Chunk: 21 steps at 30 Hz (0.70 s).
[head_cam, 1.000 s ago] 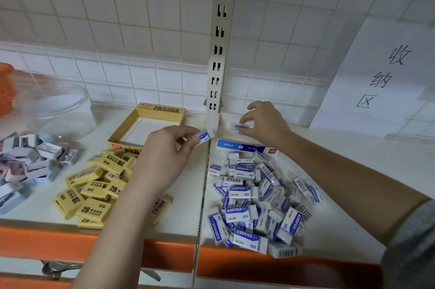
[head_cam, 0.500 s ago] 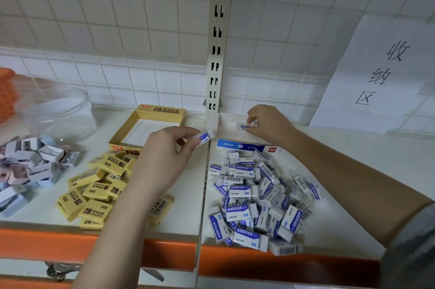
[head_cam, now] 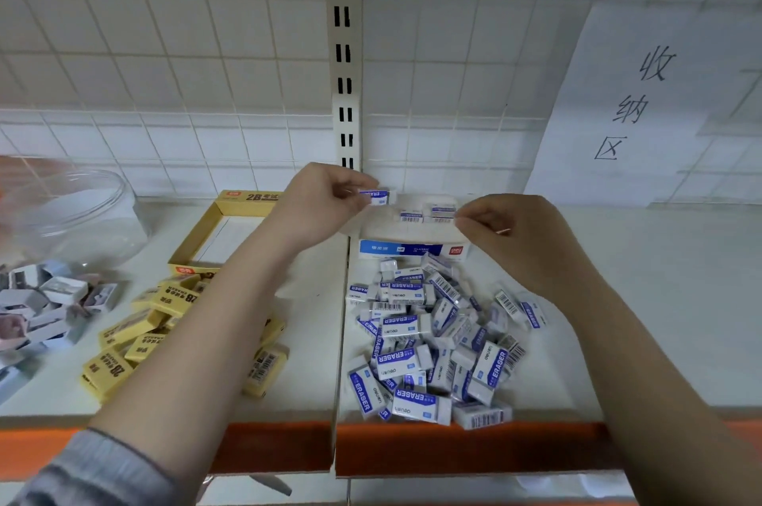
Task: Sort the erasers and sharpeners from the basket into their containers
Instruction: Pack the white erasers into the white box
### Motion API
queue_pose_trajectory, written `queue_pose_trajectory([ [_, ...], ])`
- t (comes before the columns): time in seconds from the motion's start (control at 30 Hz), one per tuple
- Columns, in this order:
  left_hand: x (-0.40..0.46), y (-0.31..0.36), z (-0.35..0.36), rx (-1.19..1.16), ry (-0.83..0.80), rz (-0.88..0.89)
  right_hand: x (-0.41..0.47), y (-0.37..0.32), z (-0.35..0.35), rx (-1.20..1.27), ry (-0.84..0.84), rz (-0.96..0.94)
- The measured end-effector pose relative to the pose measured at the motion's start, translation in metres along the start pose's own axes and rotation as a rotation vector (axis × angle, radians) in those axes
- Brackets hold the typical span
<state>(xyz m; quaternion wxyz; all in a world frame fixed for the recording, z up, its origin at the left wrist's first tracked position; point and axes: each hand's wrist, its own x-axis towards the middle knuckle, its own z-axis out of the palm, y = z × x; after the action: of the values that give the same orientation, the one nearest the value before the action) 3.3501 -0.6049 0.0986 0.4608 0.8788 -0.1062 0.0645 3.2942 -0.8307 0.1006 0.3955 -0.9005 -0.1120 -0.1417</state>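
My left hand point(head_cam: 317, 202) pinches a white eraser with a blue sleeve point(head_cam: 377, 197) just above the back left corner of the white eraser box point(head_cam: 412, 250). My right hand point(head_cam: 519, 245) hovers over the box's right side. Its thumb and forefinger pinch the right end of a white eraser point(head_cam: 443, 212) standing inside, next to another one point(head_cam: 410, 217). A heap of white-and-blue erasers point(head_cam: 433, 340) lies in front of the box. To the left are a yellow box point(head_cam: 194, 245), loose yellow erasers point(head_cam: 165, 320) and a pile of sharpeners point(head_cam: 41, 307).
A clear plastic jar point(head_cam: 74, 212) lies at the far left behind the sharpeners. A slotted shelf upright point(head_cam: 344, 52) rises behind the white box, and a paper sign point(head_cam: 643, 105) hangs at the right. The shelf's orange front edge point(head_cam: 453, 448) runs below the heap.
My left hand has carried its eraser up and to the right, over the white box. My right hand has drawn back to the right, and two erasers now show inside the box.
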Motion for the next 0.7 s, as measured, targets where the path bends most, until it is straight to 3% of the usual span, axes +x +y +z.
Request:
queue_pose_trajectory([
  [0.17,0.032,0.002,0.008,-0.082,-0.006,-0.026,-0.029,0.006,-0.008,0.086,0.034,0.058],
  [0.5,0.083,0.013,0.047,0.426,-0.335,0.241,-0.04,0.019,-0.012,0.115,0.049,0.118],
  [0.7,0.083,0.001,0.054,0.417,-0.327,0.28,-0.044,0.024,-0.01,0.129,0.04,0.138],
])
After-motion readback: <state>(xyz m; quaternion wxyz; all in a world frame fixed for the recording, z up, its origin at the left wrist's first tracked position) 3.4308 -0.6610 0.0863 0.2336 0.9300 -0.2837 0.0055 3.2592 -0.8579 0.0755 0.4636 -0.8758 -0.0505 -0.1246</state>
